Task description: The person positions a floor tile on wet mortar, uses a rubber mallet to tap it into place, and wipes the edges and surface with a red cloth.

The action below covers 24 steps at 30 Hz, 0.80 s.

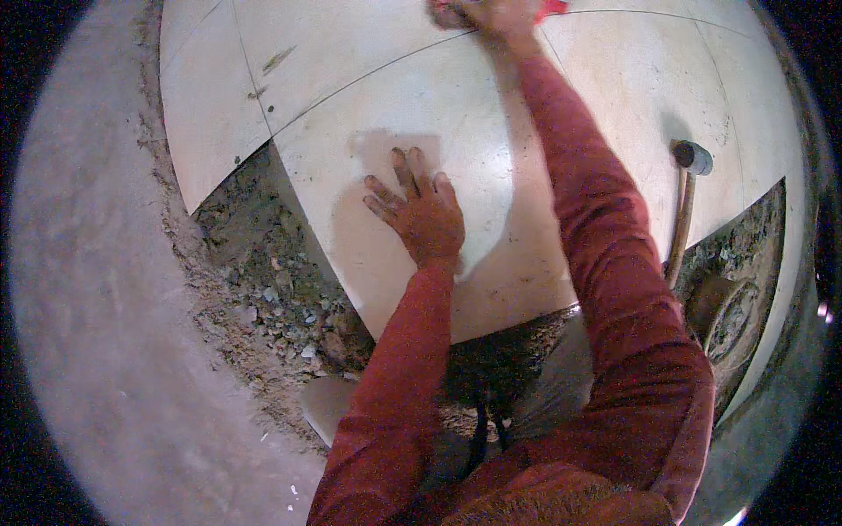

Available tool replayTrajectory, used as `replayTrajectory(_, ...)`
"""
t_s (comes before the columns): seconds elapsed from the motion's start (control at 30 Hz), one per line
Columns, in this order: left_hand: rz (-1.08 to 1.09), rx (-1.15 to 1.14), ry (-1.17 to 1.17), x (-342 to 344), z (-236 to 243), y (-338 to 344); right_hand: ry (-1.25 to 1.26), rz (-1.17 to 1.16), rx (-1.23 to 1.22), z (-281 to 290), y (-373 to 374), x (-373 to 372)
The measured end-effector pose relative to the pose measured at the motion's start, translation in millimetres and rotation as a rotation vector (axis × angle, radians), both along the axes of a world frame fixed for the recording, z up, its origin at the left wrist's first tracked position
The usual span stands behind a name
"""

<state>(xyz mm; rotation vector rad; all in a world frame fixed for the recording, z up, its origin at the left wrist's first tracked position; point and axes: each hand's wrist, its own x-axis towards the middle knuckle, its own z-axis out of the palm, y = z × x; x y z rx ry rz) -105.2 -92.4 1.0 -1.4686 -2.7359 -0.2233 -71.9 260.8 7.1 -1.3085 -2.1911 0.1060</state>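
My left hand (430, 221) lies flat on a large pale floor tile (500, 289), its fingers spread and nothing under them but the tile. At the top edge, my right arm is stretched far forward. There my right hand (503, 21) is closed over a red thing (551, 8) that shows on both sides of it. The frame cuts this thing off and blurs it, so its kind cannot be told. To the right, a mallet (693, 158) with a dark head and a wooden handle rests on the tiles.
Rubble and loose soil (281, 272) fill the untiled gap at left. A round pan-like container (724, 316) sits in the soil at right. Grey concrete floor (88, 289) runs along the left side. More pale tiles (333, 35) extend at the far side.
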Motion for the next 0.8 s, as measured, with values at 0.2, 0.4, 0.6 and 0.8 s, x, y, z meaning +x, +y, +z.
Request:
replayTrajectory(0.2, -0.044, -0.063, 0.036, -5, -14, -13, 0.021, 0.274, 0.078, 24, -127, -207)
replayTrajectory(0.4, -0.005, -0.043, -0.036, -5, -10, -17, -0.035, 0.909, -0.214, 11, -285, -344)
replayTrajectory(0.6, 0.006, -0.027, -0.067, 0, -20, -25, 0.464, 1.042, -0.212, -4, -283, -307)
replayTrajectory(0.8, -0.015, -0.112, -0.005, 5, -3, 8, 0.682, 0.598, -0.274, -12, -39, -177)
